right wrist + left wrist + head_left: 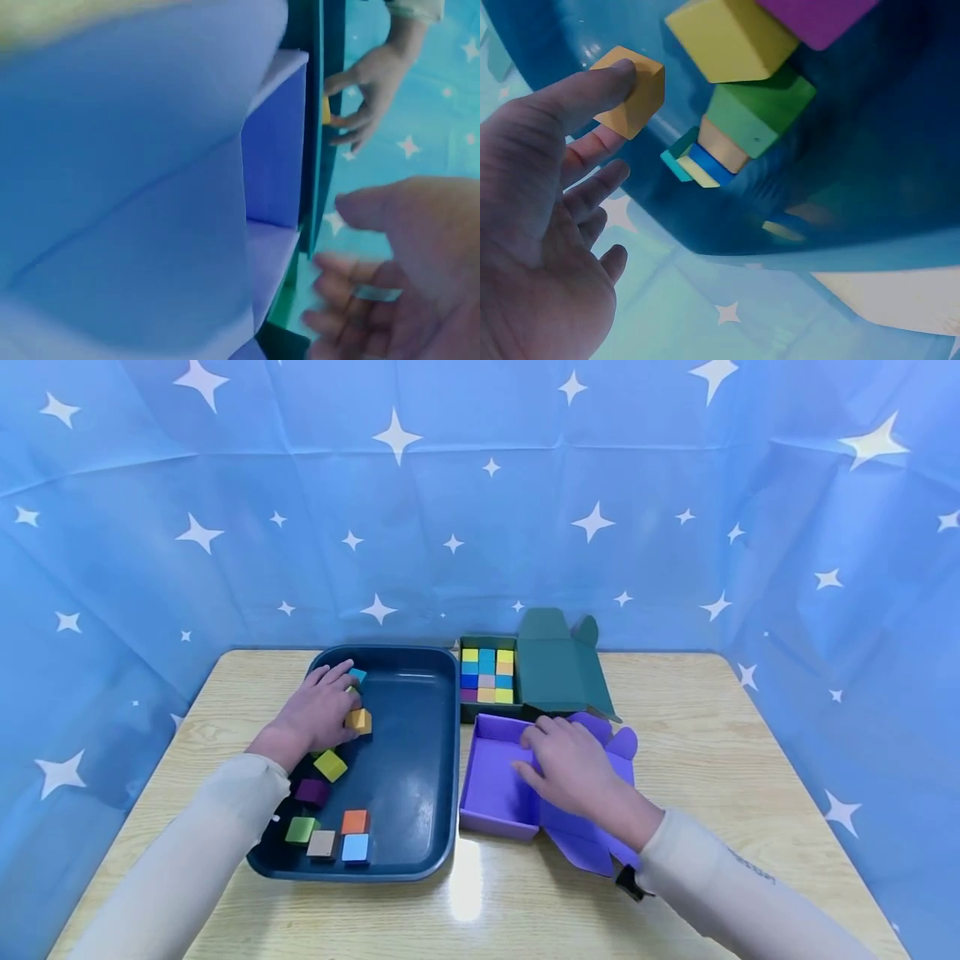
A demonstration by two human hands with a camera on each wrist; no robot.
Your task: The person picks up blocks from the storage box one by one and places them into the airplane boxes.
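Inside the dark blue tray (401,735), at its left side, my left hand (318,708) pinches an orange-yellow wooden cube (634,97) between thumb and forefinger. The left wrist view shows its other fingers loosely bent. Near that hand lie a yellow cube (731,41), a green cube (761,109) and a purple cube (312,792). My right hand (573,768) hovers over the purple cardboard box (498,827), whose lid lies folded out to the right. Nothing shows between its relaxed fingers, which look blurred in the right wrist view.
Behind the purple box stands a green box (487,710) with rows of coloured cubes, its lid (558,672) open to the right. Toward the tray's front lie an orange cube (356,822), a light blue cube (356,848) and others. A starry blue cloth (480,510) surrounds the wooden table (675,727).
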